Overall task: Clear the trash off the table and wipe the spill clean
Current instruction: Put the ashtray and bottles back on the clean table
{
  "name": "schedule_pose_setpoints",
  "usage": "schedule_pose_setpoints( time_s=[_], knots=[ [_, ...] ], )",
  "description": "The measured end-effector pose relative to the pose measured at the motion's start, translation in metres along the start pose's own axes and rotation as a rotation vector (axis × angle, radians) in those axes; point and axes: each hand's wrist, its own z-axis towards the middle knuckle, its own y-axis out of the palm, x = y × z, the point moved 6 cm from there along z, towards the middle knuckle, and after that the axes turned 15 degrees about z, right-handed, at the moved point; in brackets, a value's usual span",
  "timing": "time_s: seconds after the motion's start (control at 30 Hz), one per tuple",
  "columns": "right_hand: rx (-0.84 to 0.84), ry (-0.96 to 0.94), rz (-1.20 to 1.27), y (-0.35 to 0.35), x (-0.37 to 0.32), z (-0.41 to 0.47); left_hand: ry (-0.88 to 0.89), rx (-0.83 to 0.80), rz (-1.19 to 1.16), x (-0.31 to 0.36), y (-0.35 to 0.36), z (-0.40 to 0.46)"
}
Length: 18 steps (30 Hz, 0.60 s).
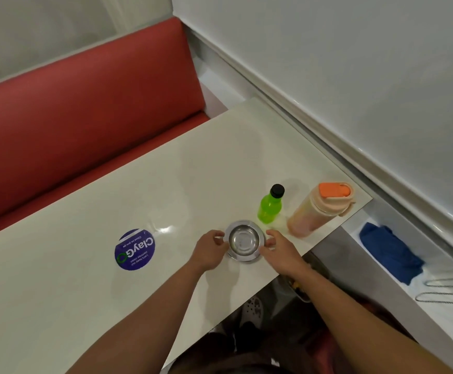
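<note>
Both hands on small steel bowl (244, 241) near table (85, 292) front edge: left hand (209, 251) fingers curled at its left rim, right hand (279, 252) pinching right rim. Green bottle (269, 206) & orange-lid tumbler (317, 209) just behind. Spill possibly the faint sheen beside round sticker (134, 249), hard to tell.

Bright, even indoor light; glare on the glossy table (166, 229); soft shadows; wide-angle bending at edges.

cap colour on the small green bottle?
Black cap on the green bottle; shows clearly in the head view.
</note>
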Motion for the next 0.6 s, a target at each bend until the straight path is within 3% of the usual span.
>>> schedule_pose_setpoints(
  time_s=[0.3, 0.6],
  knots=[
    [-0.105, -0.003, -0.106, 0.035, -0.005, -0.027, -0.022, 0.009, -0.09, -0.037, 0.0, -0.029],
    [-0.22, -0.054, -0.196, 0.128, -0.016, -0.075, -0.044, 0.057, -0.165, -0.132, -0.03, -0.077]
  ],
)
